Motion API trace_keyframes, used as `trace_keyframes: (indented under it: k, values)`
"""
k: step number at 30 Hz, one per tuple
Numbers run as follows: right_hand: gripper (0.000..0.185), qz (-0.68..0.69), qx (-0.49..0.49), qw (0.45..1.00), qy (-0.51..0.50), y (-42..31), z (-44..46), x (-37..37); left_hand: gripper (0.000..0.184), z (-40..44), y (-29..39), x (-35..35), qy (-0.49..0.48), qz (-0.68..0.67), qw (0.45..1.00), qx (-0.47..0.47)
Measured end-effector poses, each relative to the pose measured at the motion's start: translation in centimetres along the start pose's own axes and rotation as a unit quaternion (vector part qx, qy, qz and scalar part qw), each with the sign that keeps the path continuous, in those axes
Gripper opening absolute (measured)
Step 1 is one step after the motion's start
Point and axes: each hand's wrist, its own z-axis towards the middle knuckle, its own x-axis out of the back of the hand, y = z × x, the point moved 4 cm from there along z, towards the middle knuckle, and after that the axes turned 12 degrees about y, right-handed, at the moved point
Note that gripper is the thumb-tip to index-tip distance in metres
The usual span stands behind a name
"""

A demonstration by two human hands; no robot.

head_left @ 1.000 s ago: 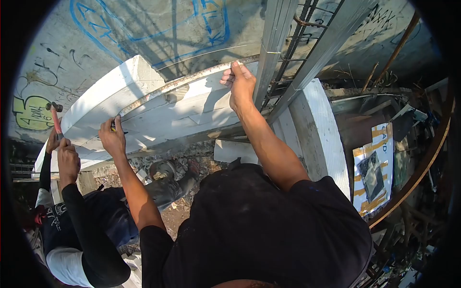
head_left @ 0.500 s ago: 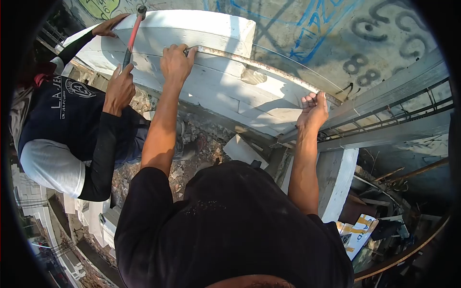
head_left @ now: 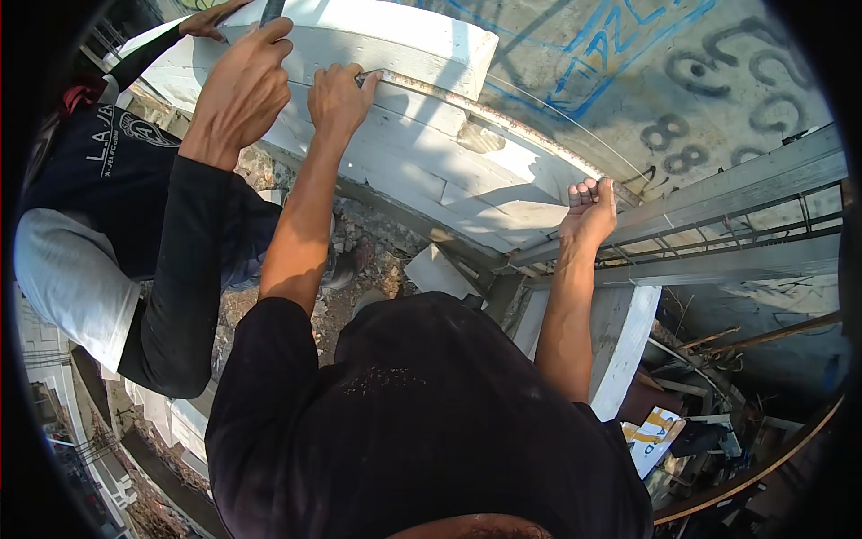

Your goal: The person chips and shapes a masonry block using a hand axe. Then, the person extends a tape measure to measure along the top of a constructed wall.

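Note:
A long, narrow, rust-speckled metal strip (head_left: 485,111) lies along the top of the white block wall (head_left: 404,144). My left hand (head_left: 339,101) is closed on its left end, the thumb pointing along it. Near the strip's right end, by the grey metal frame, my right hand (head_left: 588,214) pinches it with curled fingers. Left of me a co-worker's gloveless hand (head_left: 241,90) grips a hammer handle (head_left: 273,11); the hammer's head is out of view. The co-worker's other hand (head_left: 211,20) rests on the upper white block (head_left: 431,40).
At the right runs a grey metal frame (head_left: 745,193) with thin bars inside. Behind the blocks rises a graffiti-marked concrete wall (head_left: 628,90). Rubble (head_left: 386,269) covers the ground below, with a loose white slab (head_left: 438,272). Scrap and a taped box (head_left: 654,438) lie at lower right.
The co-worker's hammer hand has risen and come closer to the camera, taking the hammer's head out of view. My hands keep their hold on the strip; the view has shifted slightly.

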Motion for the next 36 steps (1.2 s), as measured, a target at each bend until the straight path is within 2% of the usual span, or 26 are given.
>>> trace_keyframes:
  k: [11,13,19,25,27,29,31,32,33,34,36]
  values:
    - [0.015,-0.009,-0.005,1.000,-0.017,-0.1,0.1,-0.1,0.037,-0.1,-0.5,-0.6,-0.005,0.011,1.000,-0.011]
    - [0.015,-0.009,-0.006,1.000,-0.015,-0.1,0.2,-0.1,0.037,-0.3,-0.5,-0.6,0.043,-0.007,0.999,-0.024]
    - [0.015,-0.013,-0.003,1.000,-0.018,-0.1,0.2,0.0,0.038,-0.3,-0.7,-0.6,0.052,-0.010,0.998,-0.029]
    - [0.016,-0.022,0.001,1.000,-0.017,-0.2,0.1,-0.2,0.039,-0.6,-0.7,-0.4,0.031,-0.005,0.999,-0.017]
    - [0.017,-0.045,0.025,0.998,-0.041,-0.5,0.2,-0.1,0.042,-1.4,-1.3,0.0,-0.055,-0.045,0.997,0.002]
    - [0.019,-0.091,0.037,0.992,-0.078,-1.0,-1.2,-1.0,0.043,-3.6,-1.2,2.0,-0.220,-0.090,0.968,0.083]
    - [0.020,-0.100,0.039,0.983,-0.151,-0.4,-1.3,-1.0,0.042,-9.1,-1.8,2.6,-0.251,-0.112,0.958,0.087]
    - [0.022,-0.131,0.045,0.974,-0.180,-0.1,-1.1,-0.7,0.042,-12.4,-2.1,2.7,-0.277,-0.167,0.940,0.108]
    - [0.025,-0.174,0.042,0.965,-0.192,0.2,-2.4,-0.8,0.042,-15.3,-1.7,4.0,-0.354,-0.203,0.903,0.136]
    - [0.030,-0.219,0.043,0.949,-0.223,0.5,-4.1,-0.9,0.041,-18.7,-1.6,4.7,-0.343,-0.213,0.902,0.156]
    - [0.031,-0.294,0.033,0.895,-0.334,2.3,-7.1,0.0,0.040,-25.6,-2.5,5.3,-0.429,-0.275,0.834,0.214]
